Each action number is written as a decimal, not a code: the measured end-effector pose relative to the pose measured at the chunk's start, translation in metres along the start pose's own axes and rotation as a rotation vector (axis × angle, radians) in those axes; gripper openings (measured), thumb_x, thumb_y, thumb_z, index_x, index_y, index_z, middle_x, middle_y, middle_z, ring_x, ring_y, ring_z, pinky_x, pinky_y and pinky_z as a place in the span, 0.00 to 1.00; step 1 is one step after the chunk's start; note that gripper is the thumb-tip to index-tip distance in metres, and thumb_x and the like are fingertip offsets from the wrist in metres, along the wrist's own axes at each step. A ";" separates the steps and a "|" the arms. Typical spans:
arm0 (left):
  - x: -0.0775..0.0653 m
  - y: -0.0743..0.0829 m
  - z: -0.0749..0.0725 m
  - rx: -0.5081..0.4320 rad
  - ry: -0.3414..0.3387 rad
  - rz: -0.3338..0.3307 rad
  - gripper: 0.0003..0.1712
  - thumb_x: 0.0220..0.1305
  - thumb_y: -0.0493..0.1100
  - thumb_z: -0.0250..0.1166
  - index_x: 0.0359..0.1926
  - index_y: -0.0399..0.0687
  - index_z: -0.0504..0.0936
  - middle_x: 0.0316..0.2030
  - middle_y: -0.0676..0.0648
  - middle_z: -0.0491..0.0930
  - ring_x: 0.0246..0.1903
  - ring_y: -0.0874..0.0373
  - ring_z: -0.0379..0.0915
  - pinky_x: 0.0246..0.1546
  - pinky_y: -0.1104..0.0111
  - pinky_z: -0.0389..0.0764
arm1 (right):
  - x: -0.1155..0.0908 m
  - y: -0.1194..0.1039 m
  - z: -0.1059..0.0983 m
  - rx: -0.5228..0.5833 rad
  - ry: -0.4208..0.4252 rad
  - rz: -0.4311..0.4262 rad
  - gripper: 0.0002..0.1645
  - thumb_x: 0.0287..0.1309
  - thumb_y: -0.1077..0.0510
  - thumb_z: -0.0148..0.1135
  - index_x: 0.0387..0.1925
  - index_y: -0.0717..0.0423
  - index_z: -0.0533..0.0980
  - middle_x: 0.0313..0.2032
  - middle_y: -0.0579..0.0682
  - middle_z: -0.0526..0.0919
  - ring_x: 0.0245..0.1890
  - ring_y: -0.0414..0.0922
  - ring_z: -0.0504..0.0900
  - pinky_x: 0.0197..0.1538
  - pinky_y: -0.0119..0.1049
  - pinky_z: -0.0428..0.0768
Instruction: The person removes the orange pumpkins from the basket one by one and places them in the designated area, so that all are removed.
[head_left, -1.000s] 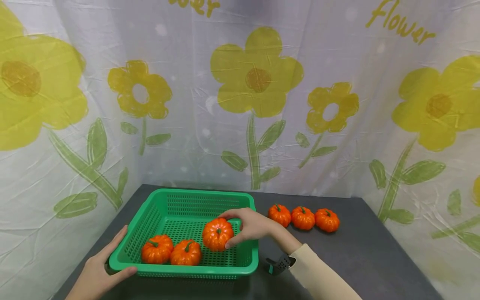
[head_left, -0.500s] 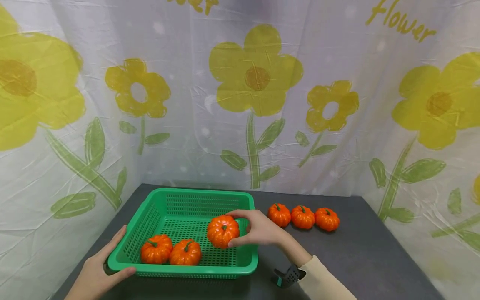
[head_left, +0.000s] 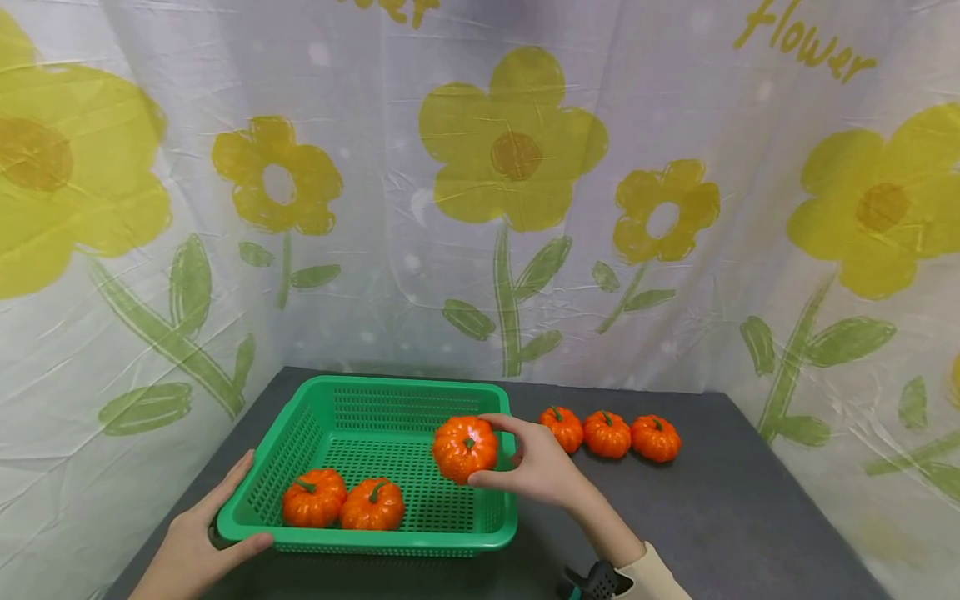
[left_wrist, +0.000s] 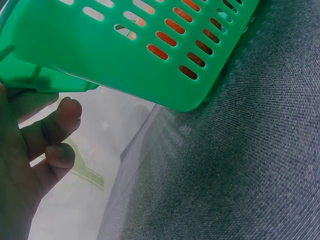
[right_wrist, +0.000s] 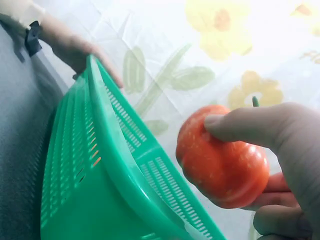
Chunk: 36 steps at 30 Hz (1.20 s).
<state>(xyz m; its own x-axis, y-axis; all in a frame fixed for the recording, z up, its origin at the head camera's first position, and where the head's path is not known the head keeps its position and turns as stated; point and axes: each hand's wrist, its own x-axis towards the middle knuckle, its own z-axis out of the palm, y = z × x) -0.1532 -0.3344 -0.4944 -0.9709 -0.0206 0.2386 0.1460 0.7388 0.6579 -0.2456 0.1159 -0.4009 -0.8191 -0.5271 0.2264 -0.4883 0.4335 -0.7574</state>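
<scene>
A small orange toy pumpkin (head_left: 465, 450) is pinched between the thumb and fingers of my right hand (head_left: 536, 462). It hangs above the right part of a green plastic basket (head_left: 375, 539); the right wrist view shows this pumpkin (right_wrist: 220, 160) raised over the rim. My left hand (head_left: 197, 537) holds the basket's near left corner, thumb along the front rim and fingers on the left side. Under that rim, the left wrist view shows curled fingers (left_wrist: 55, 125). Two pumpkins, one at the left (head_left: 313, 498) and one beside it (head_left: 372, 504), lie in the basket's front part.
Three more pumpkins stand in a row right of the basket: near one (head_left: 562, 429), middle one (head_left: 607, 434), far right one (head_left: 656, 438). All stand on a dark grey cloth-covered table (head_left: 705, 500). A flower-printed curtain (head_left: 390, 250) encloses the back and sides.
My right hand has lifted the held pumpkin up and to the right, from low inside the basket to higher near its right side. My left hand and the basket have stayed in place.
</scene>
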 end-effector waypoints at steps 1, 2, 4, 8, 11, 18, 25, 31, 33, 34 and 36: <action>0.000 0.000 0.000 0.002 0.002 0.001 0.62 0.65 0.53 0.77 0.87 0.65 0.44 0.78 0.28 0.60 0.67 0.20 0.63 0.54 0.25 0.73 | -0.002 0.000 0.000 -0.007 0.015 0.011 0.45 0.54 0.45 0.82 0.72 0.50 0.76 0.19 0.39 0.79 0.12 0.36 0.58 0.24 0.29 0.71; 0.000 0.001 0.000 0.002 0.002 0.003 0.62 0.65 0.52 0.77 0.87 0.65 0.45 0.78 0.28 0.60 0.67 0.20 0.63 0.54 0.25 0.73 | -0.004 0.000 -0.001 -0.010 0.029 0.022 0.46 0.54 0.45 0.83 0.72 0.49 0.75 0.16 0.38 0.75 0.12 0.36 0.58 0.23 0.29 0.70; 0.000 0.001 0.000 0.002 0.002 0.004 0.62 0.65 0.52 0.77 0.87 0.64 0.45 0.78 0.28 0.60 0.67 0.19 0.63 0.53 0.25 0.73 | -0.009 0.000 -0.002 -0.009 0.051 0.046 0.47 0.53 0.45 0.83 0.72 0.49 0.75 0.13 0.39 0.69 0.12 0.36 0.58 0.22 0.29 0.69; 0.000 0.000 0.000 0.007 -0.005 -0.005 0.62 0.65 0.53 0.77 0.87 0.62 0.45 0.77 0.26 0.60 0.67 0.18 0.63 0.52 0.25 0.74 | -0.016 0.003 -0.005 -0.003 0.100 0.058 0.47 0.53 0.44 0.83 0.72 0.50 0.75 0.27 0.41 0.84 0.12 0.35 0.58 0.21 0.30 0.68; -0.001 -0.001 0.000 0.016 -0.010 -0.013 0.62 0.65 0.54 0.76 0.87 0.60 0.44 0.76 0.24 0.60 0.66 0.17 0.64 0.52 0.26 0.75 | -0.021 0.006 -0.009 -0.002 0.146 0.059 0.46 0.53 0.44 0.83 0.72 0.48 0.76 0.46 0.45 0.87 0.14 0.35 0.60 0.24 0.30 0.70; -0.001 -0.003 0.000 0.012 -0.001 -0.007 0.62 0.65 0.53 0.76 0.87 0.59 0.45 0.75 0.24 0.61 0.66 0.18 0.65 0.52 0.26 0.76 | -0.031 0.016 -0.023 -0.011 0.241 0.089 0.46 0.52 0.45 0.84 0.71 0.46 0.76 0.56 0.49 0.86 0.20 0.39 0.68 0.30 0.30 0.73; 0.000 -0.003 0.000 0.013 -0.003 -0.006 0.62 0.65 0.54 0.76 0.87 0.60 0.44 0.76 0.24 0.61 0.66 0.18 0.65 0.52 0.26 0.75 | -0.042 0.031 -0.041 -0.088 0.330 0.134 0.46 0.52 0.46 0.85 0.71 0.50 0.76 0.57 0.54 0.85 0.24 0.40 0.76 0.35 0.32 0.79; 0.000 -0.002 0.000 0.017 -0.010 -0.011 0.61 0.66 0.54 0.76 0.87 0.57 0.45 0.76 0.24 0.61 0.65 0.16 0.64 0.51 0.26 0.75 | -0.053 0.045 -0.061 -0.180 0.428 0.177 0.48 0.54 0.43 0.83 0.71 0.57 0.75 0.64 0.60 0.83 0.49 0.54 0.82 0.51 0.50 0.83; 0.000 -0.002 0.000 0.014 -0.011 -0.012 0.62 0.66 0.54 0.76 0.87 0.58 0.45 0.76 0.25 0.60 0.66 0.16 0.64 0.51 0.25 0.75 | -0.058 0.050 -0.068 -0.181 0.445 0.202 0.48 0.55 0.42 0.82 0.72 0.58 0.74 0.66 0.61 0.81 0.57 0.59 0.82 0.57 0.58 0.83; 0.001 -0.001 0.000 0.013 -0.010 -0.012 0.62 0.66 0.54 0.76 0.87 0.58 0.45 0.76 0.25 0.60 0.66 0.16 0.64 0.51 0.25 0.75 | -0.060 0.053 -0.072 -0.180 0.450 0.213 0.49 0.56 0.42 0.82 0.72 0.58 0.74 0.66 0.62 0.80 0.62 0.60 0.80 0.60 0.61 0.82; 0.000 -0.001 0.000 0.015 -0.008 -0.012 0.61 0.66 0.54 0.76 0.87 0.58 0.45 0.76 0.25 0.60 0.66 0.16 0.64 0.51 0.25 0.75 | -0.063 0.059 -0.080 -0.183 0.462 0.229 0.49 0.57 0.42 0.81 0.73 0.58 0.73 0.67 0.62 0.80 0.62 0.61 0.80 0.60 0.61 0.82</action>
<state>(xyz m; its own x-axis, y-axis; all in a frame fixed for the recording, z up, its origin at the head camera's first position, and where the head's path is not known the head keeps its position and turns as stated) -0.1538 -0.3350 -0.4954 -0.9742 -0.0242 0.2244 0.1310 0.7489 0.6497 -0.2465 0.2329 -0.4107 -0.9374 -0.0464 0.3451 -0.2929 0.6412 -0.7093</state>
